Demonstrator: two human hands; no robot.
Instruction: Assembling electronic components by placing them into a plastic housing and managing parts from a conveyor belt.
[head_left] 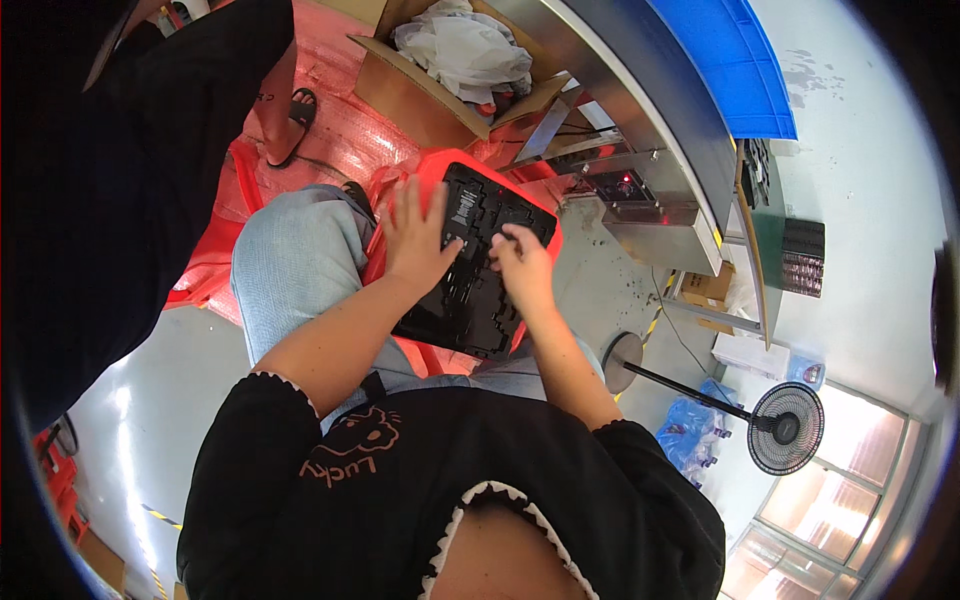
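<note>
A black plastic tray (462, 312) with stepped recesses lies on a red stool (432, 163) in front of my knees. Small grey-marked parts (466, 207) show in its far left recesses. My left hand (415, 240) is over the tray's left edge, fingers spread and slightly blurred, its thumb reaching over the recesses. Above the right half of the tray, my right hand (522, 262) has its fingers curled together. Whatever lies between those fingertips, if anything, is too small or hidden to make out.
An open cardboard box (420, 100) holding white plastic bags stands beyond the stool. A metal workbench (640, 90) with a blue bin (735, 60) runs along the right. A standing fan (785, 428) is at the lower right. Another person in black (130, 190) stands at the left.
</note>
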